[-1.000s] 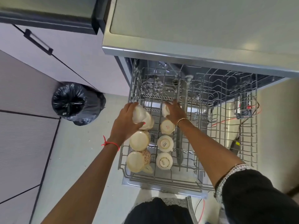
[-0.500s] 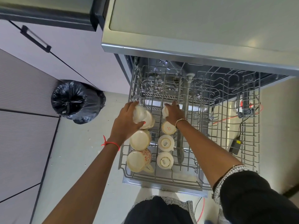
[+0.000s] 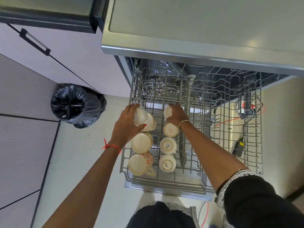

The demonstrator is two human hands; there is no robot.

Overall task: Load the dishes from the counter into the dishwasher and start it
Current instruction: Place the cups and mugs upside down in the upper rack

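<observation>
My left hand (image 3: 126,126) grips a glossy cream mug (image 3: 145,118), my right hand (image 3: 177,114) a small cup (image 3: 167,111), over the wire rack (image 3: 230,132); upturned cups (image 3: 167,145) read "SISTA".

Pale floor (image 3: 79,153), a black bin bag (image 3: 77,105) beside lilac cabinets (image 3: 79,51) with a dark handle (image 3: 35,41).

Three mugs (image 3: 148,120) (image 3: 141,142) (image 3: 139,164), four cups (image 3: 167,111) (image 3: 170,130) (image 3: 167,145) (image 3: 167,165), one rack (image 3: 164,185)
</observation>
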